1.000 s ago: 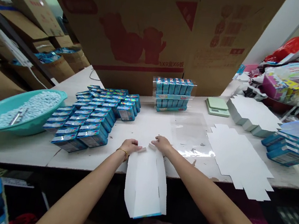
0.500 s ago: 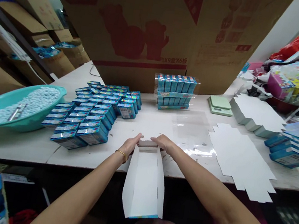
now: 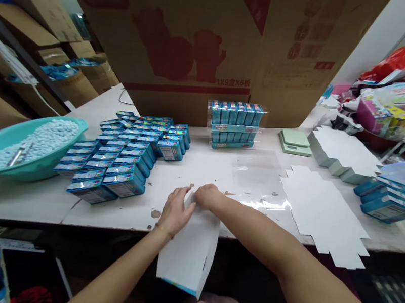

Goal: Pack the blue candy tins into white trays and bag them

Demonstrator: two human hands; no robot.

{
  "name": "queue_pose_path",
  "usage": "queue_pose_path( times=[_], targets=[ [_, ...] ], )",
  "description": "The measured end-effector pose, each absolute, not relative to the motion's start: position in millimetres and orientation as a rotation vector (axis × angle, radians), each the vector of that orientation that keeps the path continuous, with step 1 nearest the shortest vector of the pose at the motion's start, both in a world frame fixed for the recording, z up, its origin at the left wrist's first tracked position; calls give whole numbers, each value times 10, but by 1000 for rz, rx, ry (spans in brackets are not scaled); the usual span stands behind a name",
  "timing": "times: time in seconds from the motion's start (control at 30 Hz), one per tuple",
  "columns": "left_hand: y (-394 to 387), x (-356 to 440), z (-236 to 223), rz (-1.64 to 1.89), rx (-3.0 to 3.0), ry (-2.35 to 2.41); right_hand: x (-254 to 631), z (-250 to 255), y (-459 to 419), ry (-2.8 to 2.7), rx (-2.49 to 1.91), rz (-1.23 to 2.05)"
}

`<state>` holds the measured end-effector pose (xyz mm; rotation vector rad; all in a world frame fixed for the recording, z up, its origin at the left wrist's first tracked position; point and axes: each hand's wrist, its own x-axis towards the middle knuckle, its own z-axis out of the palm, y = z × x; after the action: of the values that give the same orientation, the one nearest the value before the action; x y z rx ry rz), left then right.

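Both my hands hold a white folded carton (image 3: 188, 252) at the near edge of the table (image 3: 18, 199). My left hand (image 3: 174, 212) lies on the carton's left side near its far end, fingers together against the card. My right hand (image 3: 207, 196) is curled over the carton's far end, fingers closed on a flap. The carton hangs off the table edge toward me, a blue rim showing at its near end. To the left stand several stacked small blue boxes (image 3: 124, 157).
A teal basin of white pellets (image 3: 15, 145) sits at the left. A clear pack of blue boxes (image 3: 234, 125) stands before a big cardboard box (image 3: 205, 34). Flat white blanks (image 3: 325, 212), a green scale (image 3: 295, 141) and more blue boxes (image 3: 389, 199) lie to the right.
The carton was open like a trough with my hands at its far end; now it is folded shut and shifted left, with my left hand moved onto its side.
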<state>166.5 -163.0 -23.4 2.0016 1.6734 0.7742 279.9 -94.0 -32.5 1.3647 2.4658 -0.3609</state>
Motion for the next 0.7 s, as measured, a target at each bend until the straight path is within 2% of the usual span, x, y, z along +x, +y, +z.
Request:
queue_pose_path(
  times=[0.1,0.2,0.4,0.5,0.6,0.7],
  targets=[
    [-2211,1709,-89,890,2380,1495,3056,-327,-882,2300,1581,-405],
    [-2538,1733,-276,764,2625,1546,3320,-352,-855,2150,1777,-461],
    [-2050,1583,-837,552,2736,1719,3557,-273,-970,2061,1952,-550],
    [-1811,1512,-845,384,2772,1625,3513,-207,-1264,2331,1986,-381],
    [-1767,1507,-795,278,2809,1598,3393,-303,-1621,2829,1682,-92],
    [-1822,1521,-802,321,2824,1699,3311,-521,-1784,2866,1525,25]
  ],
)
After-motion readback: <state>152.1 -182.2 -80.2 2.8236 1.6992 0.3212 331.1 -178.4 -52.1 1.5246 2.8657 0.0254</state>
